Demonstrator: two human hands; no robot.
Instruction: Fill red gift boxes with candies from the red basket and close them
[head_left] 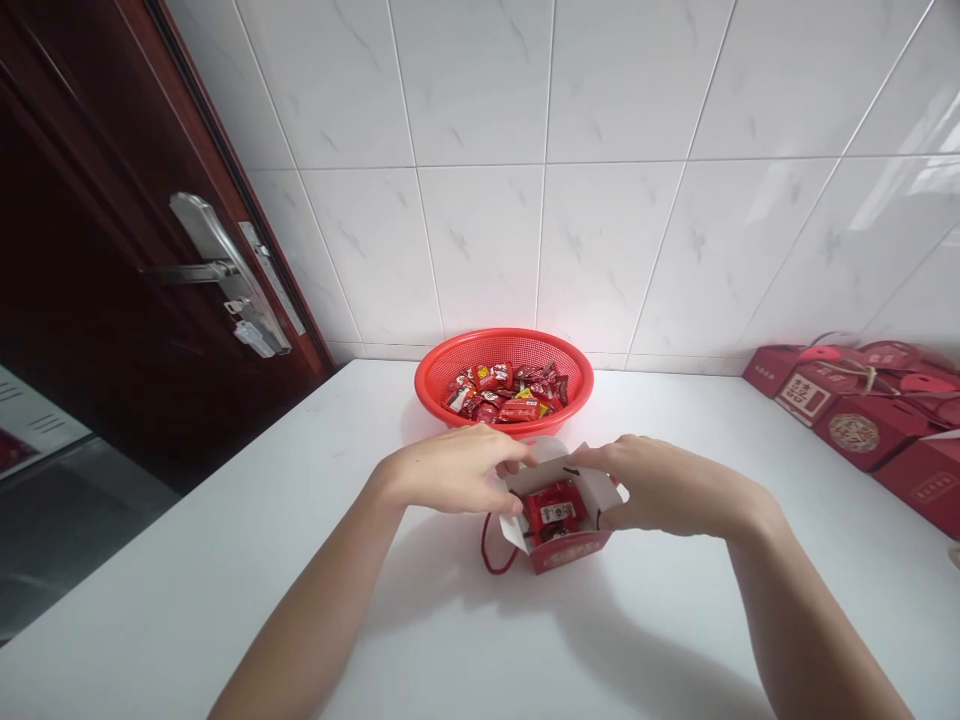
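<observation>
A small red paper candy box (571, 552) stands on the white table, its top flaps spread and white on the inside. Red-wrapped candies (553, 508) lie in it. My left hand (457, 470) grips the box's left flap between thumb and fingers. On the opposite side, my right hand (660, 485) has its thumb and fingers closed round the right flap. A dark red cord handle (486, 550) loops out from the box's left side onto the table. Just behind the box sits a red plastic basket (429, 385) with many wrapped candies in it.
Several red gift boxes (855, 430) with cord handles line the table's right side. White wall tiles (480, 250) rise behind the white table (300, 500). To the left is a dark red door (90, 200) with a metal handle (195, 272) and hanging keys (251, 335).
</observation>
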